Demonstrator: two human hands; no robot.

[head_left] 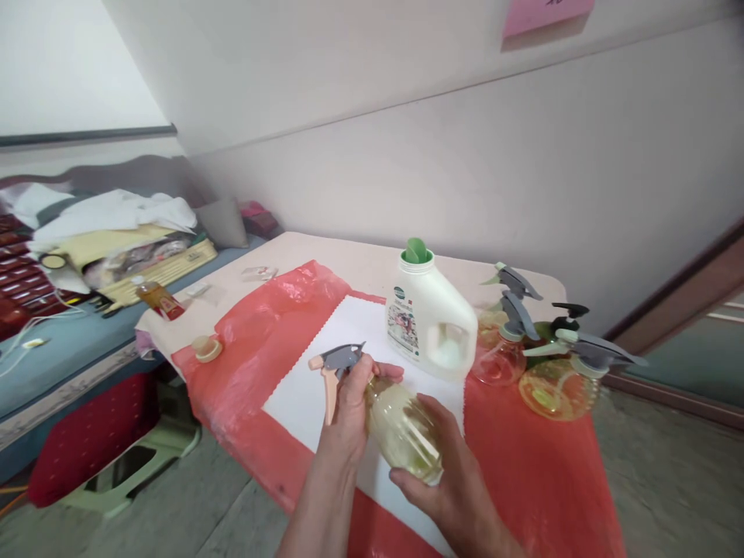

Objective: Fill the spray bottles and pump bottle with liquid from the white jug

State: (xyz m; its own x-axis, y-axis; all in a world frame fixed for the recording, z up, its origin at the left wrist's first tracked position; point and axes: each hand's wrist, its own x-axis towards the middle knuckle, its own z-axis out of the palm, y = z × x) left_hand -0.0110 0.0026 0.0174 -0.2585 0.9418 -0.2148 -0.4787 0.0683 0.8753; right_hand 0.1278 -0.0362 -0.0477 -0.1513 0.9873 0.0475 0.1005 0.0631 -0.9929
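Observation:
Both of my hands hold a clear yellowish spray bottle tilted on its side above the white cloth. My left hand is wrapped round the bottle's neck, just under the grey and peach trigger head. My right hand cups the bottle's base from below. A white detergent jug with a green cap stands just beyond, on the cloth's far edge.
Several more spray bottles stand at the table's right on the red plastic sheet. A small round lid and a small orange bottle lie at the left. A cluttered bed and a red stool sit further left.

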